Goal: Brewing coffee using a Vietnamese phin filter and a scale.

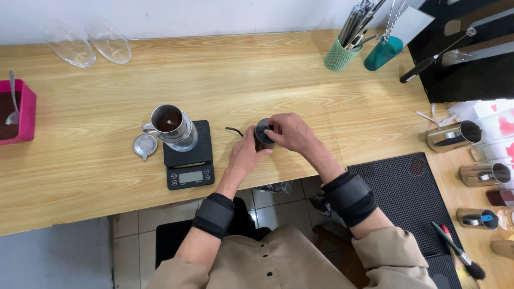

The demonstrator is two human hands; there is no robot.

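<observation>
Wooden counter (300, 91): left hand (247, 155) wraps the dark grinder (262, 135), right hand (288, 132) pinches its top; a slip could tip it.

Left of the black scale (189, 155) sits a pink tub (20, 109); beyond it, a pale green ribbed cup (339, 56) and teal cup (382, 53) on the honey-grained wooden counter (96, 176).
</observation>
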